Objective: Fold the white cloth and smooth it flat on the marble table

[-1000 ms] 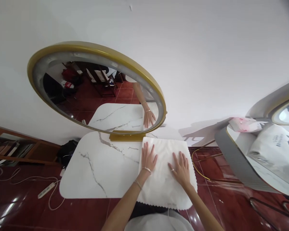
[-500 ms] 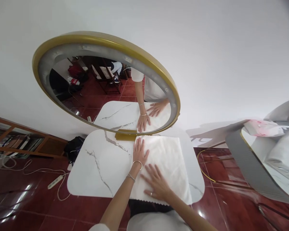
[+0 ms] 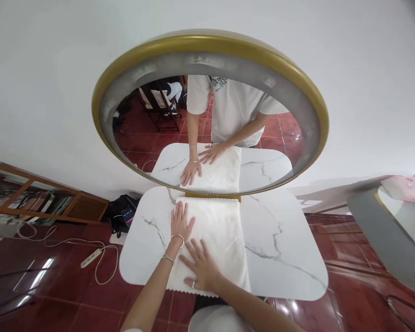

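A white cloth (image 3: 224, 235) with scalloped edges lies on the white marble-patterned table (image 3: 287, 258), left of its middle. Near the cloth's upper left edge my left hand (image 3: 181, 223) rests flat, fingers spread, with a bangle and a bracelet at the wrist. My right hand (image 3: 203, 268), wearing a ring, presses flat on the lower left part of the cloth with its fingers apart. Slight wrinkles show in the fabric. Both hands appear again in the oval gold-rimmed mirror (image 3: 207, 41) above the table's back edge.
The mirror's gold base (image 3: 212, 197) is at the back of the table. A wooden bookcase (image 3: 83, 207), a black bag (image 3: 119, 214) and a power strip (image 3: 91, 258) with a cable are at left. Another table (image 3: 383, 235) holds a pink-and-white packet (image 3: 406, 186) at right.
The cloth has slid left across the table, with both hands flat on it. More bare tabletop shows on the right. The camera's view has also shifted.
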The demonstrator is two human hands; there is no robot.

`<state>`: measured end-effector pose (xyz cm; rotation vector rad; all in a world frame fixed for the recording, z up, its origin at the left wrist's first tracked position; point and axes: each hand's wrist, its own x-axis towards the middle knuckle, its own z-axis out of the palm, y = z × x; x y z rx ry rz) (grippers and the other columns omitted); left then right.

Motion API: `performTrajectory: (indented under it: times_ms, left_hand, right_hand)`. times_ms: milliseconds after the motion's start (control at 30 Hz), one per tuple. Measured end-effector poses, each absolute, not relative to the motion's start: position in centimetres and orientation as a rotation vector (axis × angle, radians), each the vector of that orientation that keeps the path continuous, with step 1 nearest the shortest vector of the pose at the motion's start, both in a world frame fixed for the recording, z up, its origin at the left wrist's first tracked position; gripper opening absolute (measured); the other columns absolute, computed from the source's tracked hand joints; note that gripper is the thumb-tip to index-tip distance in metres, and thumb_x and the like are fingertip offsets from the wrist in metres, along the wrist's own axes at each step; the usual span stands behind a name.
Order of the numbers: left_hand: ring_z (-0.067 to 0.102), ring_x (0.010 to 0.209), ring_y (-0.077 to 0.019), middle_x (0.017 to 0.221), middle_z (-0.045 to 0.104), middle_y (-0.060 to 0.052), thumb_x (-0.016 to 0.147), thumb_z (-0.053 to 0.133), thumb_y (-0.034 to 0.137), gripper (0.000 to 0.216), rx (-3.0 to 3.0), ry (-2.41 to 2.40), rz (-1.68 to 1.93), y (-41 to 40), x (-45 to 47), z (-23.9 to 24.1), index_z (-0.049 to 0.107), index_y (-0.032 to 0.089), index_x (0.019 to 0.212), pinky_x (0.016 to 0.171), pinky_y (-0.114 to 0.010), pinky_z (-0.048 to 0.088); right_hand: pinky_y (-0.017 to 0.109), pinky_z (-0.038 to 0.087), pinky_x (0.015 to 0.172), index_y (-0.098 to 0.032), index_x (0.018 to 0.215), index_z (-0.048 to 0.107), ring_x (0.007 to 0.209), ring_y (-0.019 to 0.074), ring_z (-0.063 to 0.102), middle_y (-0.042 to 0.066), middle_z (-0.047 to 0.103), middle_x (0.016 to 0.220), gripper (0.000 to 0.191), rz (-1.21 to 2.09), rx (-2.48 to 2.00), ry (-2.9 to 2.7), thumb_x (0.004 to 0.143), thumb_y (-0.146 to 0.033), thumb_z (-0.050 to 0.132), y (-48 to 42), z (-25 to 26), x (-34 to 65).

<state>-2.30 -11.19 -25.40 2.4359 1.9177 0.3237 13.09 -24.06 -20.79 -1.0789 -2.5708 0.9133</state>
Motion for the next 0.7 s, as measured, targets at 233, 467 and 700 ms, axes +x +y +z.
performTrajectory:
  times_ms: [233, 467, 700]
  left_hand:
    - [0.009, 0.146, -0.0289, 0.158, 0.014, -0.013, 0.093, 0.039, 0.043, 0.065, 2.402, 1.956, 0.283, -10.0, -8.2, -25.1, 0.021, 0.017, 0.150, 0.115, -0.055, 0.020]
    - [0.014, 0.146, -0.0235, 0.158, 0.017, -0.009, 0.095, 0.037, 0.036, 0.057, 2.549, 1.707, 0.265, -9.2, -8.8, -24.7, 0.025, 0.023, 0.149, 0.116, -0.047, 0.024]
    - [0.016, 0.145, -0.0251, 0.157, 0.020, -0.008, 0.093, 0.041, 0.042, 0.058, 2.460, 1.827, 0.278, -6.4, -12.3, -24.6, 0.031, 0.025, 0.147, 0.117, -0.046, 0.023]
  right_hand:
    - [0.058, 0.009, 0.116, -0.026, 0.150, 0.023, 0.145, 0.0311, 0.001, 0.008, 0.000, 0.157, 0.068, 0.779, -1.051, -2.552, 0.093, -0.059, 0.035, -22.9, -22.2, 7.0]
    - [0.052, 0.020, 0.114, -0.017, 0.153, 0.003, 0.145, 0.0262, 0.011, 0.012, 0.019, 0.156, 0.065, 0.074, -1.840, -1.854, 0.097, -0.028, 0.033, -19.5, -25.3, 8.0]
    - [0.047, 0.018, 0.115, -0.015, 0.152, -0.004, 0.145, 0.0234, 0.012, 0.013, 0.017, 0.157, 0.067, 0.017, -1.909, -1.902, 0.097, -0.030, 0.031, -13.5, -25.2, 6.8]
